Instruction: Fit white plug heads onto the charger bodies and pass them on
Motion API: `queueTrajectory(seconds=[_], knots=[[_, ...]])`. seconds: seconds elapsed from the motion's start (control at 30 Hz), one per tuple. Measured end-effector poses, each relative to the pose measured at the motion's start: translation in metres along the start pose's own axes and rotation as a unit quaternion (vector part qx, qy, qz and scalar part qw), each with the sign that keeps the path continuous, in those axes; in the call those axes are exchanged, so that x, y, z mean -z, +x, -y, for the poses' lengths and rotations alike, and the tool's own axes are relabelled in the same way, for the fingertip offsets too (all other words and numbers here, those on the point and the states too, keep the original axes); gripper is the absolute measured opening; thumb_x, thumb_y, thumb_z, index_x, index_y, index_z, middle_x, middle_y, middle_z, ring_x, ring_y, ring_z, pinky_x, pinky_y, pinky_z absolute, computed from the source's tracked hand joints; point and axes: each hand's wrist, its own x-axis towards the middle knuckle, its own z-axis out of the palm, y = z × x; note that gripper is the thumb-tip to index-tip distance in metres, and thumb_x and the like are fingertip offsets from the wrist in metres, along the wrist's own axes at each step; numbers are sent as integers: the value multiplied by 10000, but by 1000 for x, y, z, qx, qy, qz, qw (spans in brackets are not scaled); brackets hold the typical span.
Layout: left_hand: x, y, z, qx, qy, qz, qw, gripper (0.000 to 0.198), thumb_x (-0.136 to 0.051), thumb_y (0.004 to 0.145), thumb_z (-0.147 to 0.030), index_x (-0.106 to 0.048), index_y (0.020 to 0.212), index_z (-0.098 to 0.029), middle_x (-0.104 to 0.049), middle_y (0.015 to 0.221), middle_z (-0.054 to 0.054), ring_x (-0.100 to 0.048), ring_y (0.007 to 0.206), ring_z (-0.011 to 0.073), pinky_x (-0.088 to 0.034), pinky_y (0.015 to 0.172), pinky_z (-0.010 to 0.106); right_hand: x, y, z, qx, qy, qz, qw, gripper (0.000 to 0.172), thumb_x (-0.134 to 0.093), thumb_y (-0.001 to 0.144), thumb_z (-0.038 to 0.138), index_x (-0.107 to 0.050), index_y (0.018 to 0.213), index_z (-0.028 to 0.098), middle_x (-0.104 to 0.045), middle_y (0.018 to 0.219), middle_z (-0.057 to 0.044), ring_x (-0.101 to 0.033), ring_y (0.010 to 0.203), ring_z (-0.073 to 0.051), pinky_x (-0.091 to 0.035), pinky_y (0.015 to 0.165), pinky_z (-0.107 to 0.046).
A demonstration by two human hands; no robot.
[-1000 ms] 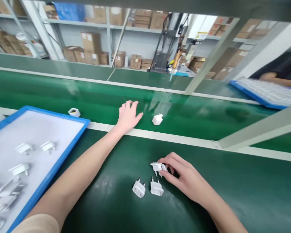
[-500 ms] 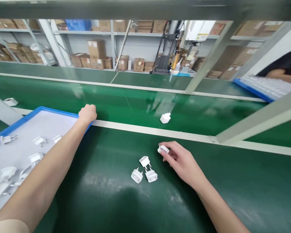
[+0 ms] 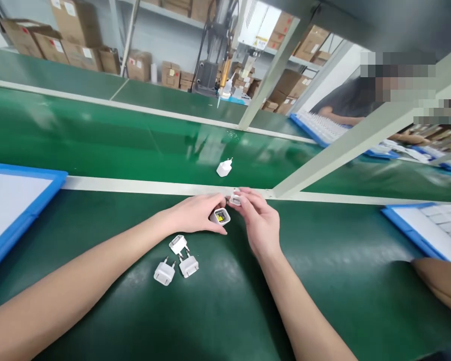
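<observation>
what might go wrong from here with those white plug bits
The white housing in the left hand has its open end exposed, so dust might reach the yellow part inside.
The white plug piece looks pinched near the fingertips of the right hand, so it could slip.
Three loose plug pieces lie near the left forearm; a sweep might scatter them.

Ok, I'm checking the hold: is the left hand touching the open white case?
Touching. The head view shows the left hand curled around the open white case, hiding its back end.
</observation>
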Motion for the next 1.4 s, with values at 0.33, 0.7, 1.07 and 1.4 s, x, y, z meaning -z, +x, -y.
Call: queueTrajectory(seconds=[0.33,0.7,1.07,1.4], knots=[[-18,0,16,-19,10,-34,999,254,-695,815,-316,-617,1023,-194,-667,1027,50,-628,1003,238,-512,889,367,-3,-8,9,-14,-2,97,995,397,-792,855,240,-667,1223,318,-588,1328,-67,-701,1079,-249,-593,987,-460],[-17,0,19,-12,4,-38,999,309,-712,840,-442,-651,998,-184,-635,1003,46,-601,1006,244,-492,893,395,9,-3,5,0,-72,189,979,306,-792,832,130,-770,1090,294,-620,1256,-79,-655,1169,-257,-564,1015,-446],[-13,-1,22,0,-45,-34,998,257,-676,859,-447,-632,830,-195,-608,874,21,-591,880,199,-476,757,349,8,-2,9,13,-118,133,984,138,-790,852,215,-797,966,292,-701,1107,-53,-712,1008,-234,-620,889,-422],[-13,-2,14,-6,11,-38,999,235,-642,811,-318,-523,968,-190,-649,964,57,-607,926,245,-479,813,388,6,-2,10,-4,-122,151,981,136,-814,831,215,-799,950,278,-721,1077,-46,-724,970,-211,-628,896,-394]])
